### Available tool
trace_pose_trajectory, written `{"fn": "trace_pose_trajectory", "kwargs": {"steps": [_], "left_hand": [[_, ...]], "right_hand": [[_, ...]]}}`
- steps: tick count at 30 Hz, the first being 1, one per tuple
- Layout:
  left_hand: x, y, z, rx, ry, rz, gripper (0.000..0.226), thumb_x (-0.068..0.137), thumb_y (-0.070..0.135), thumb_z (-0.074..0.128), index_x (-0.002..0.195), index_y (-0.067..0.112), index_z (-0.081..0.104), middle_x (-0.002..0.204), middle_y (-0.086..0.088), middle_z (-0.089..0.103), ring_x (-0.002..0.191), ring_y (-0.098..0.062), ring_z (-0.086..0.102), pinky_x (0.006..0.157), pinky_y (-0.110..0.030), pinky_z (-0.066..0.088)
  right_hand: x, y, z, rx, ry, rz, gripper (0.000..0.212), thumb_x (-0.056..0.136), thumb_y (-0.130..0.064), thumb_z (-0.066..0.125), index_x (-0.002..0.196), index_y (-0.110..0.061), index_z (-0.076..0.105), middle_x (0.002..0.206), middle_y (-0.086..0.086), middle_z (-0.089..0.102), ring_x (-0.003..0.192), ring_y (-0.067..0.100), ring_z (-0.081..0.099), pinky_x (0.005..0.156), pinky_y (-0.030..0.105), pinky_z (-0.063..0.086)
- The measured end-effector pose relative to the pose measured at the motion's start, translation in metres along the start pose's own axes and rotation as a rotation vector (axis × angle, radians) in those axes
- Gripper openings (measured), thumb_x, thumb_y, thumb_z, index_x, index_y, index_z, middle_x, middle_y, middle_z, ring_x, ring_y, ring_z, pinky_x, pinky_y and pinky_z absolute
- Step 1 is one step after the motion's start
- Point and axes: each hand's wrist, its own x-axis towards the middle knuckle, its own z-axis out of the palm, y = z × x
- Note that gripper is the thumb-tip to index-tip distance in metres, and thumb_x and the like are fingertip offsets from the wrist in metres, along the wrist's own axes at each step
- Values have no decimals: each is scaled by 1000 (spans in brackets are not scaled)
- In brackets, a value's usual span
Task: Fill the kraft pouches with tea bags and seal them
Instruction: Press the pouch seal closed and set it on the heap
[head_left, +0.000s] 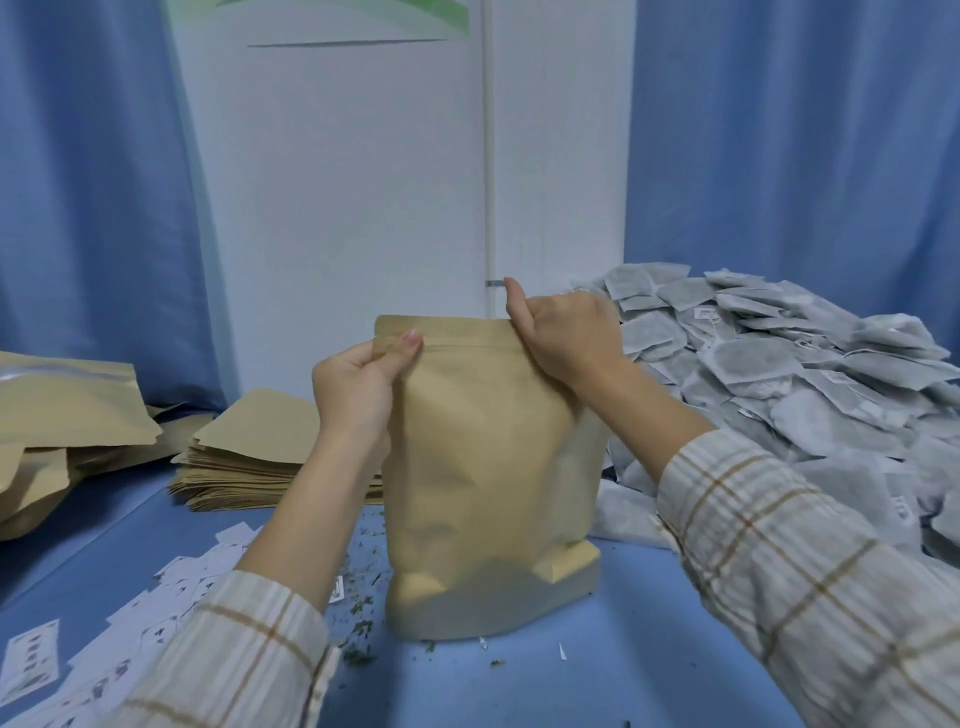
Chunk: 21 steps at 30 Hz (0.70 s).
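Bulging kraft pouch (488, 467) upright (top flattened) beside heaped tea bags (810, 374)

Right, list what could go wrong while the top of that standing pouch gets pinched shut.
1. The left hand and right hand pinch only the top corners of the pouch, so the middle of the zip may stay unsealed.
2. The pouch bulges and stands on a creased base; pressing sideways could tip it.
3. Tea crumbs litter the table and could catch in the seal.
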Motion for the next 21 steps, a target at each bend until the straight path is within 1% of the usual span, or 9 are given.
{"fn": "trace_pose_trajectory", "kwargs": {"steps": [2,4,6,7,9,10,12,17,21], "left_hand": [[0,-2,-2,-8,-11,-9,20,75,14,77,56,21,75,68,6,72,66,-8,65,65,-23,51],[-1,-2,-2,-18,-8,-22,21,75,13,77,56,20,75,67,6,71,63,-6,64,61,-19,51],[0,-1,-1,-28,-17,-26,21,75,13,76,56,21,75,65,6,71,60,-5,63,57,-17,50],[1,0,-1,-35,-24,-29,21,75,13,76,56,21,75,65,6,71,59,-5,64,56,-17,50],[2,0,0,-42,-28,-25,20,75,12,76,57,20,75,66,5,71,60,-6,64,56,-17,50],[2,1,0,-45,-31,-20,20,75,12,76,57,19,75,66,5,71,60,-6,64,55,-17,50],[2,1,1,-56,-34,-17,20,76,11,76,57,19,75,65,4,71,59,-6,64,55,-17,50],[5,3,-1,-42,-12,1,22,75,11,76,54,18,74,63,5,70,59,-7,63,57,-19,51],[6,1,-7,-41,3,2,17,75,12,76,59,14,73,64,4,70,60,-9,62,58,-20,50]], "right_hand": [[-2,3,1,21,-96,34,58,92,-29,55,39,-11,42,38,14,39,41,27,46,47,30,32],[-4,9,1,0,-170,64,61,94,-34,52,39,-14,33,40,10,35,45,26,45,50,29,26],[-6,9,-4,44,-113,66,49,81,-18,71,38,-13,47,31,9,32,32,24,42,42,24,28],[-7,11,-5,50,-64,66,43,76,-13,75,39,-12,52,29,7,31,29,23,40,39,23,30],[-4,14,-4,101,-147,144,57,90,-24,61,38,-13,40,32,1,27,41,25,41,46,26,28],[-4,17,0,112,-156,176,63,96,-32,50,39,-13,31,34,-2,24,47,25,41,51,28,24],[-4,19,3,111,-114,181,65,98,-35,42,39,-14,22,36,-5,22,51,26,40,55,29,22],[0,24,4,228,-98,244,67,98,-39,38,37,-14,24,37,-5,28,57,26,41,59,30,25],[-5,33,9,225,-112,316,65,98,-39,35,39,-13,28,40,-2,32,59,26,43,59,31,24]]}}
